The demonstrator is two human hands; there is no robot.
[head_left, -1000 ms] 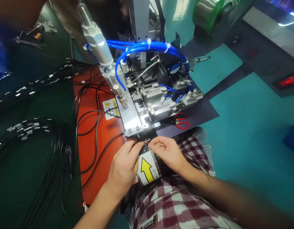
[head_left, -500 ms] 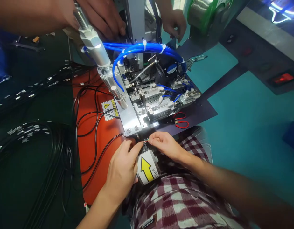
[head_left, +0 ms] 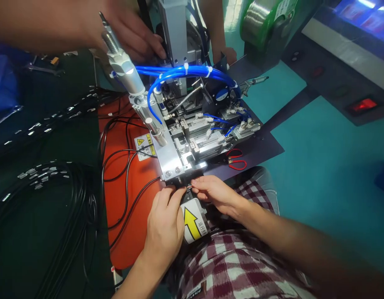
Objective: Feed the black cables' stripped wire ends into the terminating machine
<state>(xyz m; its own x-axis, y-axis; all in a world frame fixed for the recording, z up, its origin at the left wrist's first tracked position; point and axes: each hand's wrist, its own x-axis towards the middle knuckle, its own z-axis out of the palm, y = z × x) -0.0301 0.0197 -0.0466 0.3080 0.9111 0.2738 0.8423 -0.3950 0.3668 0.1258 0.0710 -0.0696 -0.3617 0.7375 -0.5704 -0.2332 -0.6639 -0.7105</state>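
Observation:
Just below the front edge of the machine's metal plate [head_left: 169, 160], both my hands meet at a tiny bundle of thin wires [head_left: 188, 187]. My left hand [head_left: 165, 216] is closed, thumb and forefinger pinching the cable end that these wires come from; the fingers mostly hide it. From the right, my right hand [head_left: 215, 193] pinches the thin wires between its fingertips. Under the fingers is a small black fixture [head_left: 188, 195]. Behind it sits a housing with a yellow arrow label [head_left: 193, 222], close to my left hand. A black cable [head_left: 139, 193] runs up toward the plate's left corner.
Red-handled scissors [head_left: 237, 160] lie right of the machine. Blue air tubes [head_left: 192, 71] arch over its cylinders. An orange mat [head_left: 129, 236] and bundled black cables [head_left: 76, 187] are on the left. Another person's hand [head_left: 139, 37] reaches in behind, near a solder spool [head_left: 257, 25].
My right fingertips have shifted slightly left and down, closer to my left thumb. The other person's far hand has moved lower behind the machine. The view has shifted slightly.

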